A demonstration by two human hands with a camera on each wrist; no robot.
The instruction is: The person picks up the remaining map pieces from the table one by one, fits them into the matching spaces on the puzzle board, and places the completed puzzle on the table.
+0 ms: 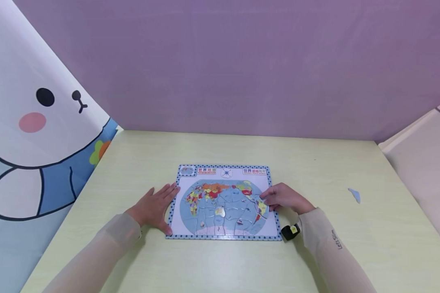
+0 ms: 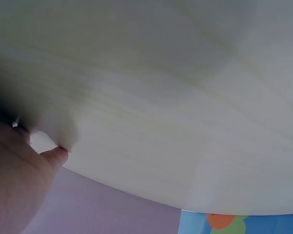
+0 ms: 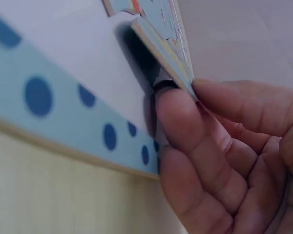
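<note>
A world map jigsaw puzzle (image 1: 176, 219) with a blue dotted border lies flat on the table. My left hand (image 1: 154, 206) rests at its left edge, with fingers spread and fingertips touching the border. At the right side of the map, my right hand (image 1: 284, 197) pinches a puzzle piece (image 3: 163, 56) between thumb and fingers. The right wrist view has this piece tilted, its near edge raised off the white board. Only part of the left hand (image 2: 19, 170) appears in the left wrist view, and its fingertips are in shadow.
One light-blue puzzle piece (image 1: 355, 195) lies loose on the pale wooden table (image 1: 322, 171), well to the right. A black device (image 1: 290, 232) sits at the right wrist. Behind the table stands a purple backdrop (image 1: 223, 69); a cartoon-printed cloth (image 1: 29, 171) hangs at the left.
</note>
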